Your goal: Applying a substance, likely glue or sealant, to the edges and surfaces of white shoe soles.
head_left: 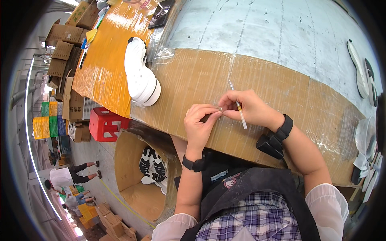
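Observation:
My left hand [201,119] and my right hand [251,107] meet fingertip to fingertip above the taped cardboard mat [193,80]. Thumb and forefinger of each are pinched around something tiny, too small to name. Across the fingers of my right hand lies a slim pen-like stick [243,119], its thin point facing away from me and its pale, see-through end towards me. Left of my hands, a white shoe sole [138,76] with black parts rests where the cardboard meets the orange-brown surface.
Two soles [359,69] lie at the far right on the pale tabletop [257,28]. A phone-like black slab [161,14] sits at the top. Below the table's left edge are a red stool [106,124] and an open carton [132,180] with black-and-white soles. People stand beyond.

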Motion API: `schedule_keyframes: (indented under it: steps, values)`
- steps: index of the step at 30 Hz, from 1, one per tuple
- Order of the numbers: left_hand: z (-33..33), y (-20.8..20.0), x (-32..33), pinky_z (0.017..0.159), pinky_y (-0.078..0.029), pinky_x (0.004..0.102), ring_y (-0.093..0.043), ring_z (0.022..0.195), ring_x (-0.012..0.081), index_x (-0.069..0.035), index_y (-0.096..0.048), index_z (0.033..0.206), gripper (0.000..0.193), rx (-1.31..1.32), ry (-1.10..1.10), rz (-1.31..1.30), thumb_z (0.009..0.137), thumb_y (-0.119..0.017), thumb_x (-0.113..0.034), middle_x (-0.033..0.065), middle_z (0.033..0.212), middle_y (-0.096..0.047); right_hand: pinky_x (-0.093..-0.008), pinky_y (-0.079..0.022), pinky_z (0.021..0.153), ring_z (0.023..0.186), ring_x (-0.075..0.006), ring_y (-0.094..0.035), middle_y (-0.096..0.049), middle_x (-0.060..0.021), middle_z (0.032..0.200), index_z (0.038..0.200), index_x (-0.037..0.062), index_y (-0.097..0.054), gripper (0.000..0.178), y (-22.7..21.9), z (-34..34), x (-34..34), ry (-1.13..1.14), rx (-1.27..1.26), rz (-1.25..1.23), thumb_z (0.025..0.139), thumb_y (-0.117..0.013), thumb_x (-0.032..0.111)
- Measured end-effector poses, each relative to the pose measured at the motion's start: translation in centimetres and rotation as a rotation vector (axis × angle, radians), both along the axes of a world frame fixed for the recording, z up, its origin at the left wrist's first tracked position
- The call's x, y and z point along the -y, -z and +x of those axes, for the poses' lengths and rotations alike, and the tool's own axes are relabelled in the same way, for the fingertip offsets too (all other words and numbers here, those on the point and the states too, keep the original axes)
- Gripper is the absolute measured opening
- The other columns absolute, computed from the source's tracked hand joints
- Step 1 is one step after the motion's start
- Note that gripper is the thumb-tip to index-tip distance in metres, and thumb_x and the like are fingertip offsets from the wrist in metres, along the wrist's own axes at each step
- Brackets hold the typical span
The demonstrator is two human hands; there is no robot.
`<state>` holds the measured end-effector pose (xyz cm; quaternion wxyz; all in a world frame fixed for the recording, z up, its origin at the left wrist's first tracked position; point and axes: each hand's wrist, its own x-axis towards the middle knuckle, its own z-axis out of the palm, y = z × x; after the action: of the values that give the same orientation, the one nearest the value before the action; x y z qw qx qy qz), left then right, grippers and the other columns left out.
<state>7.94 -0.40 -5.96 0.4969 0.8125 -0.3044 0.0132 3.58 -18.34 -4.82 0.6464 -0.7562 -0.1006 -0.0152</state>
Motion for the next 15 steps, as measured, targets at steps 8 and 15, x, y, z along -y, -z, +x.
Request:
schedule_keyframes:
  steps: [8,15]
  values:
    - [-0.35,-0.22,0.18,0.071,-0.04,0.0293,-0.055,0.076,0.018,-0.004,-0.066,0.071,0.01,0.043,0.038,0.059,0.063,-0.071,-0.002,0.0056,0.079,-0.063,-0.0263,-0.046,0.059,0.064,-0.017,-0.06,-0.06,-0.0077,0.069,0.082,0.0023,-0.058,0.011,0.12,-0.35,0.55,-0.06,0.013,-0.051,0.072,-0.06,0.005]
    - [-0.86,-0.39,0.4,0.072,-0.038,0.0298,-0.054,0.079,0.0176,-0.006,-0.067,0.07,0.011,0.07,0.078,0.128,0.061,-0.072,-0.005,0.0037,0.082,-0.063,-0.0287,-0.047,0.058,0.064,-0.0217,-0.06,-0.06,-0.0093,0.068,0.082,0.0032,-0.058,0.012,0.27,-0.79,0.99,-0.125,0.076,-0.17,0.071,-0.062,0.006]
